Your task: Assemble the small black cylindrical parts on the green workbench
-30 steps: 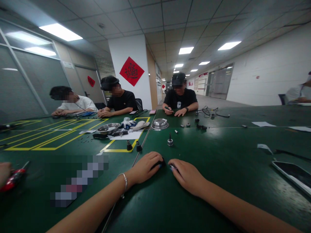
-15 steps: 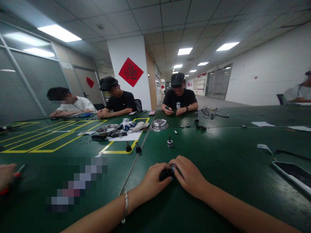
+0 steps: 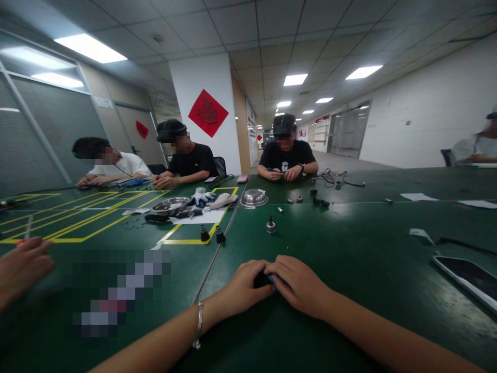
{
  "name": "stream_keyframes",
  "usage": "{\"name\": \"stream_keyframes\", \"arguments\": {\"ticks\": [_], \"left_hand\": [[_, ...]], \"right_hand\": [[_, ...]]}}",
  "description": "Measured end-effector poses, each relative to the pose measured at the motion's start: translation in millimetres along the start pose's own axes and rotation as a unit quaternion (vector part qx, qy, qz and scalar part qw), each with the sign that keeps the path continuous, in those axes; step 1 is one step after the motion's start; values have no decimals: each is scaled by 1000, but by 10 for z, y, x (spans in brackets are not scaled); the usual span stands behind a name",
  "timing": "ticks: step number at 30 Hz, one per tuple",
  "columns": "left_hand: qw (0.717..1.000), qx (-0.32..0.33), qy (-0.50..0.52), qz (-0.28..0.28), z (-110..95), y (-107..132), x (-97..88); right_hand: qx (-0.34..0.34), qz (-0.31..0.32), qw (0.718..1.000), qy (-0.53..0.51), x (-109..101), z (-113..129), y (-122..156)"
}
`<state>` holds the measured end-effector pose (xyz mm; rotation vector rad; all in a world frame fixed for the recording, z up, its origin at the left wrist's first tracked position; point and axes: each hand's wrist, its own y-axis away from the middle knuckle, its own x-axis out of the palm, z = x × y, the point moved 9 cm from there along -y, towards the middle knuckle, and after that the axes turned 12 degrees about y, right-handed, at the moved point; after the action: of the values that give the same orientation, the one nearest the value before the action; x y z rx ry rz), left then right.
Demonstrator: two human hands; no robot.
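Note:
My left hand (image 3: 244, 287) and my right hand (image 3: 297, 284) meet over the green table (image 3: 349, 248), near its front. Both have their fingers curled round a small black part (image 3: 261, 280) pinched between them. Most of that part is hidden by the fingers. A silver bracelet (image 3: 198, 325) sits on my left wrist. Just beyond my hands stand two small black parts (image 3: 212, 234) and a small metal piece (image 3: 271, 225).
A co-worker's hand (image 3: 21, 267) reaches in at the far left. Three people sit across the table. Two metal bowls (image 3: 254, 198), gloves (image 3: 212, 199), a white sheet and loose small parts lie mid-table. A dark tablet (image 3: 466, 277) lies at the right edge.
My hands, apart a second ago, have come together on the black part and drawn a little toward me. The co-worker's hand at the left has risen further into view.

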<state>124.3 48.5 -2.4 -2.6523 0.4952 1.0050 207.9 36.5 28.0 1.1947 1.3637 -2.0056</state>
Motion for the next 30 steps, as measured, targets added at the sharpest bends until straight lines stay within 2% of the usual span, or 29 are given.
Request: {"name": "stream_keyframes", "arguments": {"ticks": [12,25,30], "left_hand": [[1000,-10,22,-2,9,-16,-4],[999,10,-37,7,-69,0,12],[999,13,-33,5,-89,14,4]], "right_hand": [[11,12,1000,3,12,4,2],[37,40,998,-26,75,-55,19],[76,45,995,-35,75,-105,30]]}}
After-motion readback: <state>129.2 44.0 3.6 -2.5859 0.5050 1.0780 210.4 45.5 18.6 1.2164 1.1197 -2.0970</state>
